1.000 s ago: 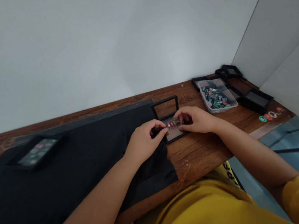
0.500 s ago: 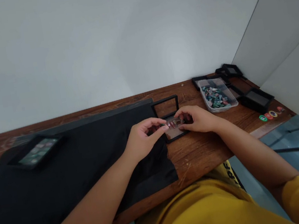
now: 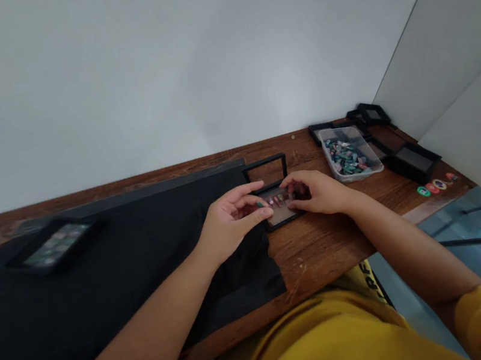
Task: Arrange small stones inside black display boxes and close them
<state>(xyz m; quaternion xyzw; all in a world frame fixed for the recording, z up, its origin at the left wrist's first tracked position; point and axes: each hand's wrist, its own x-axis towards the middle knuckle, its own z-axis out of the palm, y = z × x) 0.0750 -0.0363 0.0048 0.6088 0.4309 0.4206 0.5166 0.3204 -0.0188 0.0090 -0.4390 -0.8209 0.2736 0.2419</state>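
Observation:
A small black hinged case (image 3: 281, 222) lies on the wooden table with its frame-like lid (image 3: 284, 164) raised at the back. Several small reddish pieces (image 3: 277, 201) sit in a row in its clear-looking window. At the case's left side, my left hand (image 3: 231, 221) pinches a small green piece (image 3: 261, 205) between thumb and fingers, the other fingers loosely bent. My right hand (image 3: 320, 192) is curled over the right part of the case, thumb and index tips at the row; what lies between its fingers is hidden.
A clear plastic tub (image 3: 350, 153) of mostly green pieces stands right of my hands, with several black cases (image 3: 414, 160) around it. A black cloth (image 3: 154, 266) covers the table's left, bearing a filled case (image 3: 52, 245). Round stickers (image 3: 432, 188) mark the right edge.
My left hand has opened slightly and drawn back a little, and the green piece between its fingers now shows. The reddish pieces show more clearly. My right hand has barely moved.

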